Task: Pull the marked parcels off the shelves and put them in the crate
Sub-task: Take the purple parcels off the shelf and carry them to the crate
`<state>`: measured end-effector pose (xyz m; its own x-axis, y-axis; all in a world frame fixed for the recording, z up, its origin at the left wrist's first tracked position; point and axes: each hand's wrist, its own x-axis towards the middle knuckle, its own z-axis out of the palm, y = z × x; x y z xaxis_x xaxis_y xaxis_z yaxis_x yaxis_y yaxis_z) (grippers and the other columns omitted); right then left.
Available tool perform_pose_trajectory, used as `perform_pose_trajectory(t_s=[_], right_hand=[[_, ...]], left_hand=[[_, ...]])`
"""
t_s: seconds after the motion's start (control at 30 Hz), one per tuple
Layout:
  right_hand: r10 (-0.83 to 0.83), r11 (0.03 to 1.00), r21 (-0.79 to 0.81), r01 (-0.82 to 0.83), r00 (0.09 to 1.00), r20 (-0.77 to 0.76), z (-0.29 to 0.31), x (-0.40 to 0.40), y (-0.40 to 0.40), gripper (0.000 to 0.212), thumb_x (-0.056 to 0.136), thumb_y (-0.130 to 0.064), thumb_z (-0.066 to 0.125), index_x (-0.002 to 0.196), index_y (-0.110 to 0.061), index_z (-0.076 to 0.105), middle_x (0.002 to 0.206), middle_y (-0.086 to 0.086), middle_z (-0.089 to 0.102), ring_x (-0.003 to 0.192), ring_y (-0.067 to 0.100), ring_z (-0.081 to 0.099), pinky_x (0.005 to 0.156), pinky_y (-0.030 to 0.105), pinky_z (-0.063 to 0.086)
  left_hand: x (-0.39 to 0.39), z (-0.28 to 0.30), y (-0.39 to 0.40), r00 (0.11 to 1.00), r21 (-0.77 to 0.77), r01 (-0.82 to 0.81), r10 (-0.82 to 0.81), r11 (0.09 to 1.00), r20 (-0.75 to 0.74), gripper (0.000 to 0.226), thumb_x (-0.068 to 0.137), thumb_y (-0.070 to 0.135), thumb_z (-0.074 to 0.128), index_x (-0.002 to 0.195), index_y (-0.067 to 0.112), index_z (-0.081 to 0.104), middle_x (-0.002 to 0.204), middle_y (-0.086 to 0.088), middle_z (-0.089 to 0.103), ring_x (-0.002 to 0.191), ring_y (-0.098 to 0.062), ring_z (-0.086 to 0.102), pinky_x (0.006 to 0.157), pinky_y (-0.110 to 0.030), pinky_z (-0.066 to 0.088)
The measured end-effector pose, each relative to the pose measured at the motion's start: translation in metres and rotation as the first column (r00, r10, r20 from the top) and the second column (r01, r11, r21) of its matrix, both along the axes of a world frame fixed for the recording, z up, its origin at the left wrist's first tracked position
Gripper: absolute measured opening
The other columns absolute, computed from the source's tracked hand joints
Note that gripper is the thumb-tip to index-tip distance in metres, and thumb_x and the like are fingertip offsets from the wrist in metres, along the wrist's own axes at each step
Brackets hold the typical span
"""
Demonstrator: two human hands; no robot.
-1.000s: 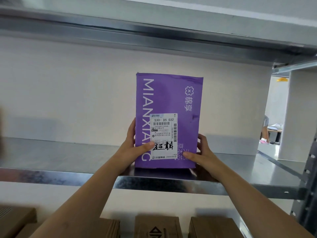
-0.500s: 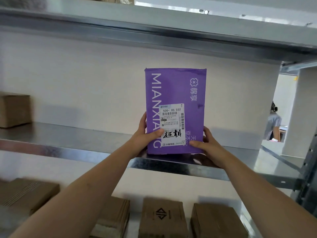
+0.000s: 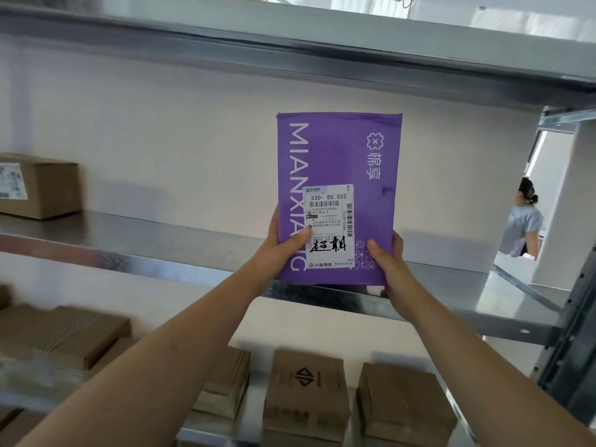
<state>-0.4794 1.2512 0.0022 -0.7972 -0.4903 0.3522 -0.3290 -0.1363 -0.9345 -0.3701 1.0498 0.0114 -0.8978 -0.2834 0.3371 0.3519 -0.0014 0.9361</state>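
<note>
A flat purple parcel printed MIANXIANG stands upright at the front edge of the metal shelf. A white shipping label with black handwritten marks is stuck on its lower front. My left hand grips the parcel's lower left edge, thumb across the front beside the label. My right hand grips the lower right corner, thumb on the front and fingers behind. No crate is in view.
A brown cardboard box sits on the same shelf at far left. Several brown boxes lie on the shelf below. Another shelf runs overhead. A person stands beyond the rack's right end, by the upright post.
The parcel and both hands have shifted slightly right and toward the shelf's front edge. The view has widened to the left, revealing the brown box on the shelf.
</note>
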Motion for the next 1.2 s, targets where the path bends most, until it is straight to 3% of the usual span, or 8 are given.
perform_pose_trajectory(t_s=[0.13,0.37,0.43,0.53,0.73,0.87,1.03,1.2], right_hand=[[0.000,0.998,-0.069,0.001,1.000,0.017,-0.005,0.037,-0.004,0.110,0.060,-0.072,0.076,0.149,-0.036,0.022,0.139,-0.005,0.055,0.113,0.013,0.065,0.087,0.034,0.058],[-0.039,0.981,-0.189,0.043,0.999,0.026,-0.013,0.145,-0.027,0.086,0.074,-0.055,0.076,0.146,-0.037,0.032,0.131,-0.004,0.063,0.114,0.019,0.065,0.088,0.041,0.057],[-0.045,0.974,-0.220,0.057,0.997,0.058,-0.020,0.181,-0.037,0.091,0.068,-0.055,0.081,0.144,-0.038,0.035,0.127,-0.003,0.066,0.111,0.021,0.067,0.084,0.043,0.059],[-0.060,0.962,-0.251,0.107,0.981,0.187,-0.039,0.224,-0.044,0.067,0.078,-0.042,0.069,0.139,-0.040,0.040,0.117,-0.003,0.071,0.100,0.018,0.072,0.071,0.037,0.060],[-0.070,0.972,-0.173,0.156,0.905,0.419,-0.128,0.295,-0.057,0.075,0.075,-0.030,0.075,0.142,-0.032,0.043,0.118,0.002,0.072,0.101,0.022,0.071,0.069,0.035,0.060],[-0.123,0.973,-0.105,0.206,0.845,0.521,-0.187,0.332,-0.055,0.104,0.047,-0.044,0.095,0.139,-0.029,0.048,0.118,0.003,0.072,0.103,0.022,0.071,0.073,0.032,0.059],[-0.163,0.973,-0.016,0.229,0.738,0.655,-0.247,0.361,-0.047,0.063,0.074,-0.019,0.071,0.134,-0.025,0.053,0.110,0.002,0.075,0.094,0.019,0.073,0.068,0.031,0.060],[-0.185,0.983,0.139,0.121,0.664,0.725,-0.303,0.386,-0.057,0.086,0.054,-0.036,0.092,0.132,-0.022,0.058,0.112,0.004,0.074,0.099,0.022,0.072,0.073,0.034,0.060]], left_hand=[[0.022,-0.002,-0.003,1.000,0.108,0.017,-0.015,0.994,-0.019,0.069,0.076,0.047,0.067,0.138,0.035,0.040,0.113,0.004,0.072,0.096,-0.019,0.072,0.078,-0.042,0.060],[0.106,-0.002,-0.027,0.994,0.096,0.093,-0.088,0.991,-0.060,0.057,0.083,0.042,0.065,0.136,0.034,0.047,0.114,0.004,0.072,0.098,-0.021,0.072,0.080,-0.042,0.059],[0.137,-0.007,-0.038,0.992,0.077,0.110,-0.105,0.991,-0.063,0.053,0.085,0.042,0.064,0.135,0.033,0.048,0.115,0.003,0.072,0.098,-0.022,0.072,0.081,-0.043,0.059],[0.178,-0.026,-0.049,0.990,0.094,0.139,-0.138,0.986,-0.019,0.051,0.083,0.044,0.062,0.131,0.031,0.051,0.110,0.002,0.074,0.094,-0.022,0.073,0.075,-0.038,0.060],[0.234,-0.123,-0.066,0.960,0.244,0.104,-0.162,0.964,0.228,0.062,0.078,0.048,0.066,0.134,0.026,0.050,0.107,-0.003,0.075,0.093,-0.028,0.073,0.081,-0.046,0.058],[0.265,-0.186,-0.061,0.927,0.311,0.064,-0.172,0.948,0.334,0.073,0.068,0.049,0.069,0.136,0.031,0.048,0.105,-0.001,0.075,0.091,-0.026,0.074,0.078,-0.044,0.058],[0.302,-0.256,-0.051,0.863,0.404,-0.047,-0.167,0.913,0.477,0.061,0.078,0.043,0.068,0.134,0.027,0.052,0.107,-0.004,0.075,0.092,-0.027,0.073,0.074,-0.041,0.058],[0.346,-0.320,-0.054,0.780,0.434,-0.233,-0.099,0.870,0.617,0.041,0.093,0.031,0.061,0.132,0.021,0.052,0.107,-0.006,0.075,0.088,-0.026,0.073,0.068,-0.037,0.058]])
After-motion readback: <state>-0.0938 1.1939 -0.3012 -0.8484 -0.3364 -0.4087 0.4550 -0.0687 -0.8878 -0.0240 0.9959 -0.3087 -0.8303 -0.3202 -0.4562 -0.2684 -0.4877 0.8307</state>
